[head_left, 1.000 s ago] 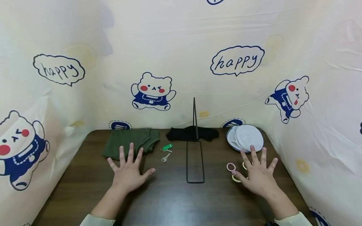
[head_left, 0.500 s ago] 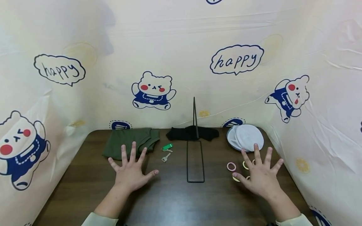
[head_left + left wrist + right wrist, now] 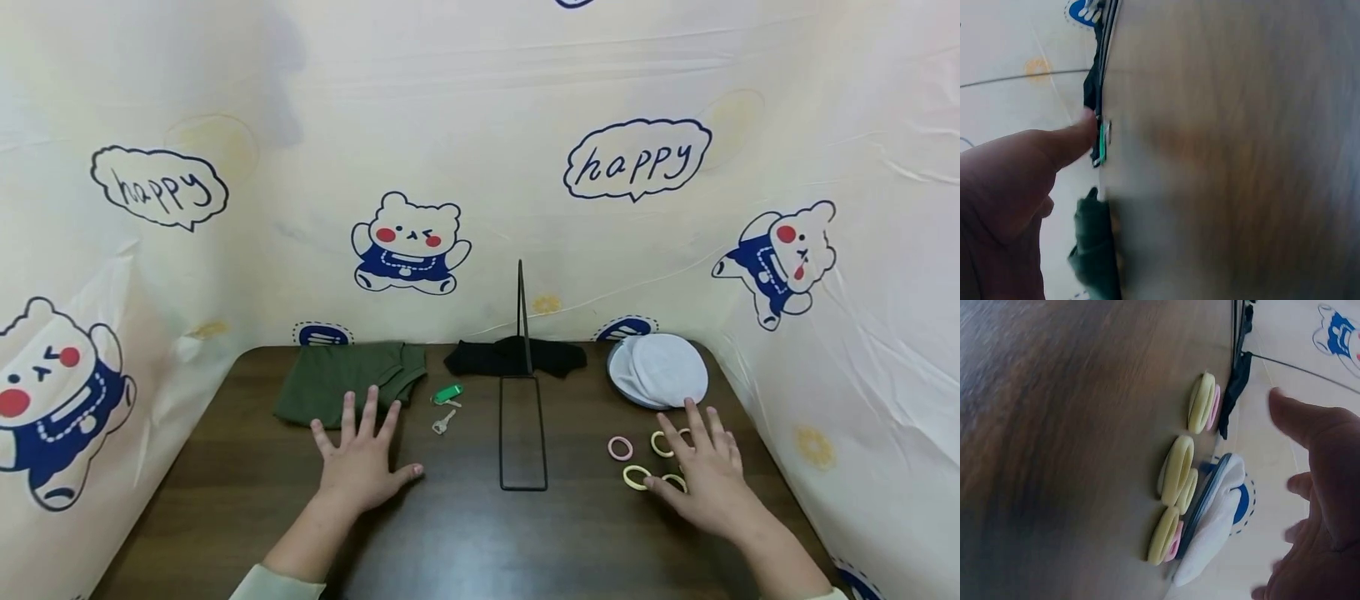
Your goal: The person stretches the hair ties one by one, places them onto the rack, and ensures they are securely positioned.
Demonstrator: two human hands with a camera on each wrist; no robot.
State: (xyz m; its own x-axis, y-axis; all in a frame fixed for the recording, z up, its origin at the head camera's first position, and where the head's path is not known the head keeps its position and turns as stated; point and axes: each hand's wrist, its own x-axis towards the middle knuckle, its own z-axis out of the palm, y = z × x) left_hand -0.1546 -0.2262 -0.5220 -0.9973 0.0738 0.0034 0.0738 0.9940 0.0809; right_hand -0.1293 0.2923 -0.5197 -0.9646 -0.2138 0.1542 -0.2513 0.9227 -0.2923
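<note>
In the head view, the right hand (image 3: 708,487), lower right, has drifted rightward and drawn its fingers closer together, exposing more of the rings (image 3: 626,477) by its thumb; neither hand grasps anything. The left hand (image 3: 360,471), lower left, is spread before the green cloth (image 3: 341,383). Table (image 3: 450,542) stretches between them below the stand (image 3: 523,488); its right edge passes near the right hand.

The left wrist view shows a thumb at left, gripping nothing.

In the right wrist view, rings lie mid-frame, apart from the fingers at right.
</note>
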